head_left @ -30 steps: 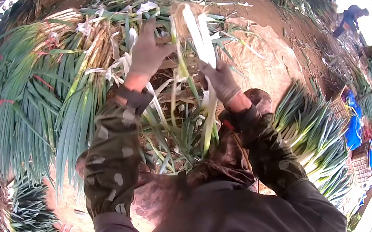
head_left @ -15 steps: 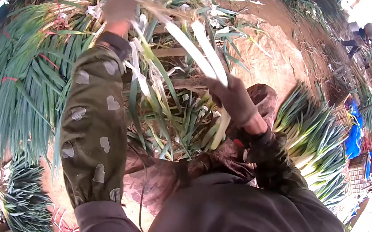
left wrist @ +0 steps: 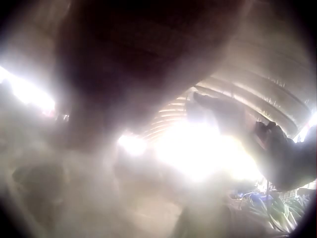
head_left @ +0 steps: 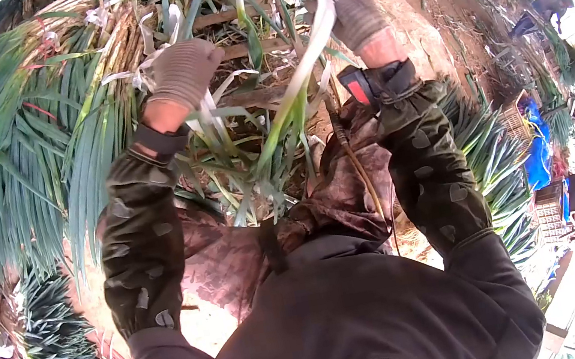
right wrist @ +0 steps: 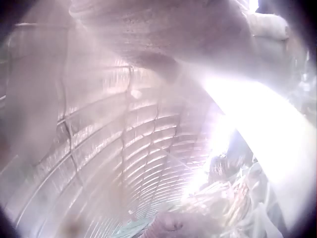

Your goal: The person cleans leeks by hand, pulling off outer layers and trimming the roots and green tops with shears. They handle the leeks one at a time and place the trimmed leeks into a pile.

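My gloved right hand grips large green onions. Their white shafts rise past the fingers, and the green leaves hang toward my lap. A bright white shaft also slants across the right wrist view. My gloved left hand is held apart from these stalks, back upward and fingers curled, over the edge of the left pile. Its palm is hidden, and I cannot tell whether it holds a strip. Pale peeled leaves show just below it. Glare washes out the left wrist view.
Tied green onions form a big pile at the left. Loose leaves lie over wooden slats before my knees. Another bunch lies lower left, and more lie by my right leg. Baskets with blue cloth and a person are farther right.
My left hand swept out to the upper left, then came back lower, its fingers now curled. My right hand rose and moved forward with the green onions, their white ends now at the top edge.
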Demonstrator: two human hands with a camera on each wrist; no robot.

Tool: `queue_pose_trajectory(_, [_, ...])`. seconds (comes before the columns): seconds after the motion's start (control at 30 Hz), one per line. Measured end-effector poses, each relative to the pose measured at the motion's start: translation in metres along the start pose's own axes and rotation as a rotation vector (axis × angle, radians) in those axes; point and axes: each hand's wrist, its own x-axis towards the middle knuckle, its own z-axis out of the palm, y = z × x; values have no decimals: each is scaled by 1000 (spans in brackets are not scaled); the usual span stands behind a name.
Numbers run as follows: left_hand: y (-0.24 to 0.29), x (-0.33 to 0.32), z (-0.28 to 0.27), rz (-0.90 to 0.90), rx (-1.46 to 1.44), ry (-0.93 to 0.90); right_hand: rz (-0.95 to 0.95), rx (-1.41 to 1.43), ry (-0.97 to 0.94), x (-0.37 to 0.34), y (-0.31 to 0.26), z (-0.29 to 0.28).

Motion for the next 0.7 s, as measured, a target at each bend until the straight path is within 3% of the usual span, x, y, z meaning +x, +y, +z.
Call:
queue_pose_trajectory(0.03, [5, 3, 7, 2, 14, 65, -10, 38, 14, 5, 2, 2])
queue_pose_trajectory(0.07, [-4, 10, 25, 268, -111, 166, 11, -2, 66, 6, 2, 8])
queue_pose_trajectory(0.1, [23, -10, -6, 160, -446, -79, 26, -42, 128, 9, 4, 11])
queue_pose_trajectory(0.13, [29, -11, 10, 316, -605, 47, 161, -104, 149, 18, 11, 8])
queue_pose_trajectory(0.17, [37, 0, 33, 508, -772, 176, -91, -343, 107, 48, 61, -3])
queue_pose_trajectory(0.2, [53, 5, 46, 440, -785, 111, -349, -582, 124, 36, 49, 29])
queue_pose_trajectory(0.23, [61, 12, 83, 409, -880, 155, -222, -771, 235, 9, 27, 32])
queue_pose_trajectory(0.3, [73, 28, 158, 355, -1166, 344, -310, -389, 202, -28, -3, 62])
queue_pose_trajectory(0.33, [89, 20, 143, 293, -1409, 238, -362, -368, -12, -12, 5, 50])
queue_pose_trajectory(0.37, [97, 8, 120, 202, -1636, 111, -193, -684, 16, -33, -25, 49])
queue_pose_trajectory(0.43, [96, 0, 91, 211, -1579, -24, -365, -1270, 192, -64, -75, 50])
queue_pose_trajectory(0.47, [92, -2, 72, 174, -1525, -159, -576, -1387, 176, -56, -86, 33])
queue_pose_trajectory(0.5, [94, -3, 54, 244, -1478, -187, -997, -1547, 237, -49, -97, 15])
queue_pose_trajectory(0.57, [92, -3, 26, 372, -1373, -253, -1271, -1706, -73, -51, -138, -6])
queue_pose_trajectory(0.67, [109, -13, -16, 451, -1328, -508, -1262, -2039, -526, -67, -165, -32])
queue_pose_trajectory(0.7, [118, -17, -32, 483, -1321, -584, -1213, -2059, -538, -76, -175, -42])
